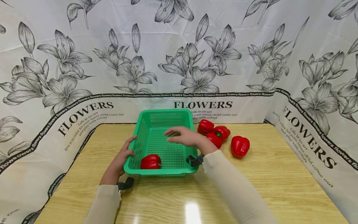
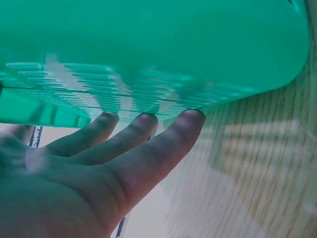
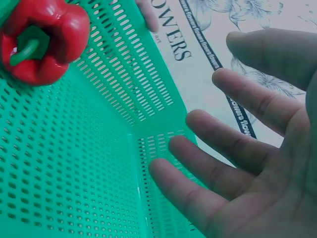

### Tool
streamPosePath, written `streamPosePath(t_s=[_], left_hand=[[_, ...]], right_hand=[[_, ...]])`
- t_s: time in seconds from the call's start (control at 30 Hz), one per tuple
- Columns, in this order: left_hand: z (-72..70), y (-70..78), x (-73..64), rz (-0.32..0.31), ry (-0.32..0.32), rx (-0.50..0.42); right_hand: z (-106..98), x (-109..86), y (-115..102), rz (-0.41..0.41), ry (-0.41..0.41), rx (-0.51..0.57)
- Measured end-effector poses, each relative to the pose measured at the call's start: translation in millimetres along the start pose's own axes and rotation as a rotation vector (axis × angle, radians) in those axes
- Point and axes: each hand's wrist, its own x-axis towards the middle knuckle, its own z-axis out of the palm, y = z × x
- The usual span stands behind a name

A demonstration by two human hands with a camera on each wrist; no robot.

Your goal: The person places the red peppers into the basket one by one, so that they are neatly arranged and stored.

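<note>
A green perforated plastic basket (image 1: 167, 171) stands on the wooden table, with one red bell pepper (image 1: 151, 161) lying in its near left corner. My left hand (image 1: 123, 155) holds the basket's left side, thumb and a finger at the rim. Three extended fingers (image 2: 168, 144) of that hand meet the outer slotted wall in the left wrist view. Over the basket's right half hovers my right hand (image 1: 183, 136), fingers spread and holding nothing. The right wrist view shows the pepper's green stem (image 3: 27, 52) and those spread fingers (image 3: 233, 139) above the basket.
Right of the basket, several more red bell peppers lie on the table (image 1: 279, 186). A cluster includes a pepper (image 1: 206, 127) at the back; a separate pepper (image 1: 240, 147) sits farther right. Floral-print cloth (image 1: 156, 71) hangs behind the table and along both sides.
</note>
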Motion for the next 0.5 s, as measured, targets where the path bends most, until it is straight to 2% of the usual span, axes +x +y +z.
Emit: streamPosePath(t_s=[0.17, 0.37, 0.5], left_hand=[[-0.5, -0.2, -0.2, 0.000, 0.001, -0.005], [-0.6, -0.9, 0.3, -0.003, 0.000, -0.007], [-1.1, -1.5, -0.2, -0.007, 0.000, -0.006]], right_hand=[[-8, -6.2, 8, -0.006, 0.017, 0.039], [-16, -18.3, 11, 0.002, 0.155, 0.031], [-19, -23.6, 15, -0.013, 0.214, 0.038]])
